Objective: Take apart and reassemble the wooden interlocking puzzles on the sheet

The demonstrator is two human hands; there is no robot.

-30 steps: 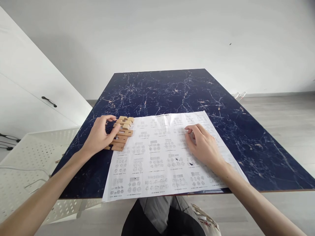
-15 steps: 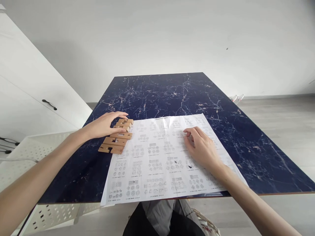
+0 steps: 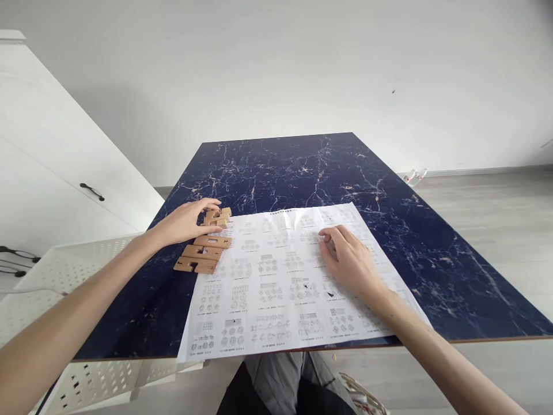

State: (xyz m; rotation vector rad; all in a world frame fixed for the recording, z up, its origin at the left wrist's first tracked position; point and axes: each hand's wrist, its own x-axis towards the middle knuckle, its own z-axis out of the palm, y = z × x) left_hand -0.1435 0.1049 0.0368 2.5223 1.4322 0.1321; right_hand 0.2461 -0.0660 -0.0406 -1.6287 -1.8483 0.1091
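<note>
My left hand [image 3: 185,221] is at the far end of a row of notched wooden puzzle pieces, its thumb on the near side and its fingers on the far side of the upper wooden pieces [image 3: 223,222]. The palm side of the grip is partly hidden. Nearer me, a slotted wooden piece marked 2 [image 3: 222,241] and further notched pieces [image 3: 203,266] lie flat at the left edge of a large printed sheet [image 3: 254,297]. My right hand [image 3: 349,256] rests on the sheet's right part, fingers loosely bent, thumb apart from the index finger, nothing visible in it.
The blue marbled table [image 3: 276,173] reaches toward a pale wall [image 3: 276,69]. A white cabinet [image 3: 56,127] stands at left, above a perforated cream rack [image 3: 97,374]. The sheet's near edge reaches the table's front edge. Clear bottles [image 3: 417,176] stand on the floor at right.
The upper wooden pieces have shifted slightly away from the piece marked 2, with my left hand around them. My right hand stays on the sheet. The camera view has tilted a little.
</note>
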